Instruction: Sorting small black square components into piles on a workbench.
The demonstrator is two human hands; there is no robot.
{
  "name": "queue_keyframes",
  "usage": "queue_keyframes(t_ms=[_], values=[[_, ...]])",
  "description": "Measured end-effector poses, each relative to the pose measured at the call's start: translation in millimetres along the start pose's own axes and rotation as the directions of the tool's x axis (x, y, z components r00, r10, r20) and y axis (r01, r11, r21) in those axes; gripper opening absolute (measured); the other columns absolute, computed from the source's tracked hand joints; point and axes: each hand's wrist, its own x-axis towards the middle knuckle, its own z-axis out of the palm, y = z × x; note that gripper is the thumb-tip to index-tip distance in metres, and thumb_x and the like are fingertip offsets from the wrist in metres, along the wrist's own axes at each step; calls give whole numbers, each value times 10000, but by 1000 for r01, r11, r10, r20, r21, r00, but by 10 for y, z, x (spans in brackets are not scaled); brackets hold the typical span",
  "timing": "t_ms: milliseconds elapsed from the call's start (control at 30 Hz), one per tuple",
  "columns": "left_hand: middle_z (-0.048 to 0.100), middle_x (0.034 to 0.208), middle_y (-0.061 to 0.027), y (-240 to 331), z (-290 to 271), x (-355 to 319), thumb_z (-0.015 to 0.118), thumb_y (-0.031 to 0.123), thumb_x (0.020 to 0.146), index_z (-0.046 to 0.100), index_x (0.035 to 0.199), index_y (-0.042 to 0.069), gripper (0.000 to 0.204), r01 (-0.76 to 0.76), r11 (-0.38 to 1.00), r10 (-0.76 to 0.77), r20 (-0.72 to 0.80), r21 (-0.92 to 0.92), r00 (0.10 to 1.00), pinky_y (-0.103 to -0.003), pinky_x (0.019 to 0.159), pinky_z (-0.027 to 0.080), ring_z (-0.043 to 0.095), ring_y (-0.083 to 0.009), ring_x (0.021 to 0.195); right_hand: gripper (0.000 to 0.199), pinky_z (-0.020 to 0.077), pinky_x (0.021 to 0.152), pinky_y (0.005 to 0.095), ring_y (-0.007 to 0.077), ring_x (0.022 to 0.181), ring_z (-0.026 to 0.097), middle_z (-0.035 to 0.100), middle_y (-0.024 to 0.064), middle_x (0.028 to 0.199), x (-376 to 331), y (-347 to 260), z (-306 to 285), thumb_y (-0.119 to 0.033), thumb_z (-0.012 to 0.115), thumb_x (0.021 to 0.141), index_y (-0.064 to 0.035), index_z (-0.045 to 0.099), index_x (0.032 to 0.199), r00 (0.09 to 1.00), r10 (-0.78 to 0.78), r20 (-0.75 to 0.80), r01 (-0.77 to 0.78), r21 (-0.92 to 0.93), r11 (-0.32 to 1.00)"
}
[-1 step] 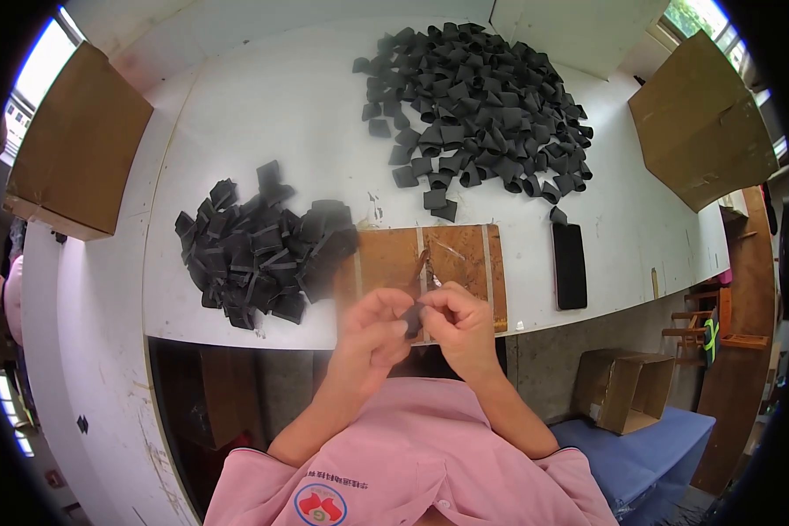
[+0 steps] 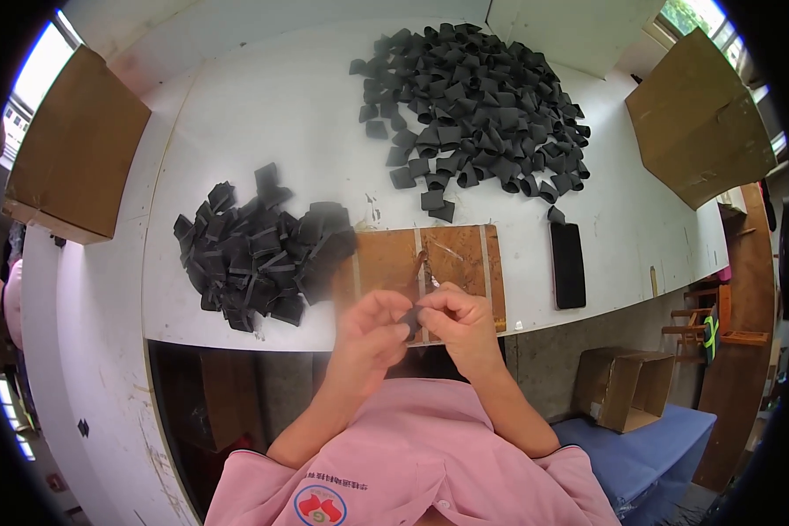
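Pinch: two-handed and tight, left hand (image 2: 373, 329) and right hand (image 2: 466, 323) nearly meeting, thumb and forefinger of each closed on the same bit of work.
Small black piece of soft-looking sheet (image 2: 413, 323): right there between the fingertips, over the board's near part, its outline mostly covered.
Flat brown wooden board with pale stripes (image 2: 377, 250): square under the action on the white tabletop (image 2: 263, 105), a slim brown-handled tool (image 2: 422, 262) just beyond the fingers, kind unclear.
Left heap of flat-looking black pieces (image 2: 254, 254): jumbled at the board's left edge.
Far heap of black open-ended loops (image 2: 491, 105): spread wide toward the back.
Black rectangular phone (image 2: 569, 266): lying right of the board.
Step at the fingertips: looks like folding or joining one piece; can't tell which.
Next move: calls for steady pinches and lined-up edges before either hand lets go.
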Motion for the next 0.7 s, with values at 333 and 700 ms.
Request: queue_keyframes(t_ms=[333, 700], values=[[600, 841, -180, 141, 55, 161, 502, -41, 779, 518, 901, -24, 124, 36, 973, -5, 136, -228, 991, -180, 289, 254, 358, -43, 321, 200, 316, 514, 167, 19, 624, 388, 462, -48, 694, 42, -436, -77, -197, 522, 862, -56, 517, 721, 952, 147, 270, -243, 372, 896], [561, 694, -56, 252, 35, 358, 404, -22, 844, 487, 1010, -14, 185, 203, 874, -86, 269, -441, 959, -179, 310, 220, 295, -25, 316, 251, 256, 451, 185, 17, 515, 322, 372, -78, 566, 517, -405, -101, -259, 530, 866, -57, 514, 719, 942, -26, 334, -107, 374, 921]])
